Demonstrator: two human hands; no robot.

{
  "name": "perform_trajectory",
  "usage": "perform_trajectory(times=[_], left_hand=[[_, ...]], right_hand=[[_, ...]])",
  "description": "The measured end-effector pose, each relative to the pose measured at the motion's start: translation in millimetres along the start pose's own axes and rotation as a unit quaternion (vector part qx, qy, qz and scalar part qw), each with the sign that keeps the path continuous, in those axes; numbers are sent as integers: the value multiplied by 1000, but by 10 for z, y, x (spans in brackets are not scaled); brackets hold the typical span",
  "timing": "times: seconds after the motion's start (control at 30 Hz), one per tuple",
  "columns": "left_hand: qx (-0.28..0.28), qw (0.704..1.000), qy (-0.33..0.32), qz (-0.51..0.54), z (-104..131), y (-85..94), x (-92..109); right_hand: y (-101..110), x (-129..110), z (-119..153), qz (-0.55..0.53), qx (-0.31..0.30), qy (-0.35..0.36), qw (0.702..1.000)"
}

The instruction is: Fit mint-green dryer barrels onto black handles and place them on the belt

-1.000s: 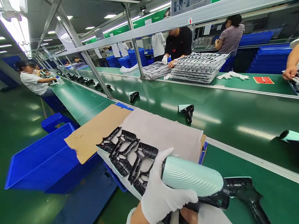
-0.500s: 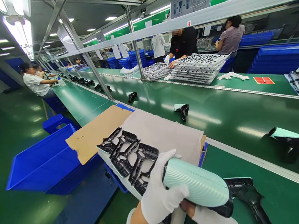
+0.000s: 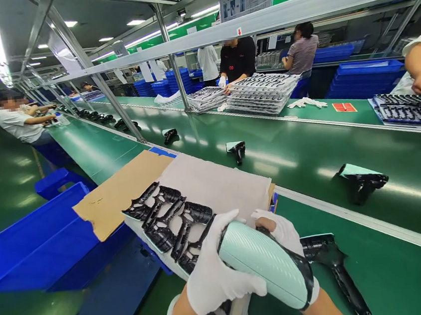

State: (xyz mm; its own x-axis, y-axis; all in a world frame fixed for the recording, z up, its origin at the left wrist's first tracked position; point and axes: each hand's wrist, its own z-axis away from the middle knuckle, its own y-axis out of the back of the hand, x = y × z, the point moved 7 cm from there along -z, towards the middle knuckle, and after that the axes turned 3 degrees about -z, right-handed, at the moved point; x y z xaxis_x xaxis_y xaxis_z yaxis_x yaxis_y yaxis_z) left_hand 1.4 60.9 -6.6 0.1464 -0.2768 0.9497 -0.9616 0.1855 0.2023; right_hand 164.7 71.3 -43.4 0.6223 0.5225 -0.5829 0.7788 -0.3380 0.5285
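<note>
A hair-dryer-shaped housing [image 3: 264,262], mint green and ribbed on its barrel with black edges, is held low in front of me. My left hand [image 3: 215,272], in a white glove, is closed around its left end, thumb along the near side. From the far side my right hand [image 3: 284,232], gloved with bare skin showing at a fingertip, grips the black edge; part of it is hidden behind the barrel. Just right of it a black half shell with a handle [image 3: 334,260] lies on the green bench. Several black half shells [image 3: 179,221] lie in a row to the left.
White foam sheet [image 3: 216,177] and brown cardboard [image 3: 118,187] lie beyond my hands. Similar housings [image 3: 363,176] lie along the green belt [image 3: 292,149]. A blue bin [image 3: 41,235] stands at left. Across the belt, co-workers sit near stacked trays [image 3: 260,94].
My right hand has moved from under the housing up to its far side. The housing has turned so its right end points further down. The view has shifted right.
</note>
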Motion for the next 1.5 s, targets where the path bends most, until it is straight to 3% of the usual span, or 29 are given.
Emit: perform_trajectory(times=[0.13,0.23,0.43,0.57,0.77,0.87,1.03,1.1,1.27,1.5], left_hand=[[-5,1000,0,-6,8,-14,-6],[-9,1000,12,-9,6,-27,13],[2,995,87,-56,0,-74,88],[5,988,119,-94,38,-93,81],[0,992,74,-104,62,-57,78],[-6,991,92,-92,43,-74,70],[-8,985,147,-88,32,-110,64],[-16,987,136,-90,33,-114,74],[-27,994,68,-75,26,-87,109],[-10,994,94,-54,-7,-57,54]], right_hand=[[218,-98,-161,76,71,95,990],[292,-163,-216,135,85,158,974],[394,-116,-300,164,78,59,982],[527,-163,-336,181,123,10,976],[584,-230,-378,209,137,18,968],[587,-250,-392,217,132,24,967],[662,-342,-374,226,181,51,956],[689,-394,-370,230,190,63,952],[711,-672,-294,296,205,204,910],[698,-738,-106,326,217,379,838]])
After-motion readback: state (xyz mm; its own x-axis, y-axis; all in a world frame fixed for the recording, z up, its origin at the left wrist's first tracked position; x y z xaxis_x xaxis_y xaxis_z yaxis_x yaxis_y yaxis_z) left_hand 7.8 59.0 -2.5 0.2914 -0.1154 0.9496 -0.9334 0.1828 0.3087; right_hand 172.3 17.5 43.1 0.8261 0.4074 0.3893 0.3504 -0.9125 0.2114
